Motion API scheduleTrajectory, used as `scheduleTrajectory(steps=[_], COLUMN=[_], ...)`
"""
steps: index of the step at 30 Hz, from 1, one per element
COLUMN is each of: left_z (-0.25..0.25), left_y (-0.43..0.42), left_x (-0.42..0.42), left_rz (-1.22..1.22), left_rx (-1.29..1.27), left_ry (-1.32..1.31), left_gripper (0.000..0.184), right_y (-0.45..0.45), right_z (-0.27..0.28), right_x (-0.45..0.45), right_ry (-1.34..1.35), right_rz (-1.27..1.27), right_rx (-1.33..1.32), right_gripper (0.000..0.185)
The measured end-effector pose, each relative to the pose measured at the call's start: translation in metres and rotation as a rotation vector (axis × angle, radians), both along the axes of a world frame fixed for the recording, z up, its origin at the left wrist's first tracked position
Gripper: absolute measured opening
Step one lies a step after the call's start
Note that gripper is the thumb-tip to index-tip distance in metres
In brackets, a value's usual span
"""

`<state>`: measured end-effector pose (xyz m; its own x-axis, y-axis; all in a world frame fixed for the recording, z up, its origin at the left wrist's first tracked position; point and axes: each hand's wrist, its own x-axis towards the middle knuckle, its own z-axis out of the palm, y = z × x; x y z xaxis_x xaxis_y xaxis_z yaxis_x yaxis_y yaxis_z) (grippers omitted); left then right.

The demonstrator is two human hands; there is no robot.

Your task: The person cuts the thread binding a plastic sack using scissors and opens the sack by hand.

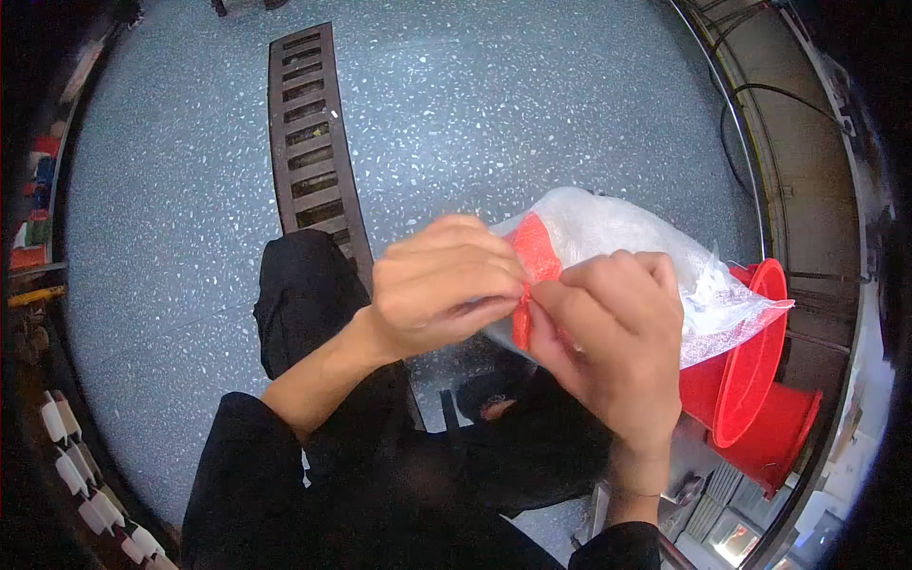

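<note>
A translucent whitish plastic bag (646, 237) hangs in front of me, slanting away to the right. Red material (537, 247), thin and slightly wrinkled, runs along its near end; I cannot tell whether it is part of the bag or a separate piece. My left hand (446, 280) is closed, its fingertips pinching the red material from the left. From the right, my right hand (613, 332) pinches the same material, thumb and fingers pressed together. The two sets of fingertips nearly meet. What the bag contains is hard to make out.
Red plastic tubs (760, 370) stand at the right, partly behind the bag. A slotted drain grate (311, 133) crosses the speckled floor (475, 114). Cables (760, 90) run along the right wall. White pieces (71, 446) line the left edge, near my black-clad legs.
</note>
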<state>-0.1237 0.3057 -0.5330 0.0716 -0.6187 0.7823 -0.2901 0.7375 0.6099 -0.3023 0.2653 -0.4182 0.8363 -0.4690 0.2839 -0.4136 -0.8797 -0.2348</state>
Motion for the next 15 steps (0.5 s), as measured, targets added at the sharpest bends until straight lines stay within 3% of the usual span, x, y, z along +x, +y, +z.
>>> scheduleTrajectory(steps=[4, 7, 10, 15], left_z=[0.001, 0.002, 0.001, 0.005], left_y=[0.001, 0.001, -0.001, -0.001], left_x=[-0.001, -0.001, 0.001, -0.003], left_rz=[-0.017, -0.017, -0.030, -0.043], left_rx=[0.033, 0.057, 0.054, 0.038], left_ry=[0.001, 0.038, 0.079, 0.120], left_gripper=[0.020, 0.020, 0.020, 0.018], right_y=[-0.001, -0.009, -0.009, -0.008], right_z=[-0.005, -0.007, -0.005, -0.002], right_x=[0.004, 0.007, -0.001, -0.001], right_ry=[-0.017, 0.018, -0.169, -0.199], right_rz=[0.045, -0.038, -0.150, -0.041], right_rx=[-0.086, 0.032, 0.271, 0.381], right_gripper=[0.019, 0.018, 0.018, 0.017])
